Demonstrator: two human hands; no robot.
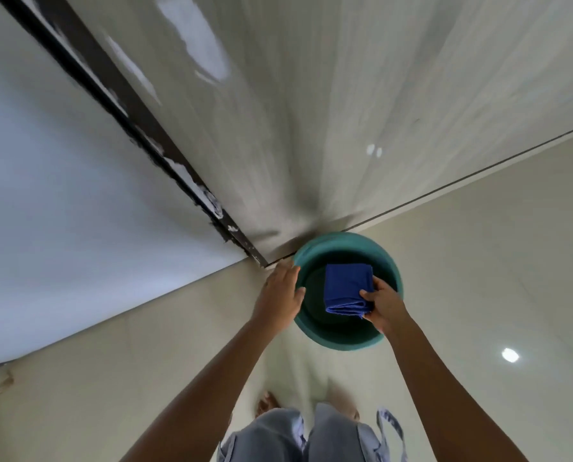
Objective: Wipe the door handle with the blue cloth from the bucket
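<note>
Blue cloth (346, 288) is sitting folded inside teal bucket (347, 291), lower centre of frame. Right hand (383, 303) grip is pinching its edge; left hand (280, 291), fingers apart, is steadying rim. Prob. soft, light, floppy; best taken w/ folds together.

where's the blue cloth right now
In the head view, the folded blue cloth is right of centre, over the green bucket, pinched at its right edge by the right hand.
</note>
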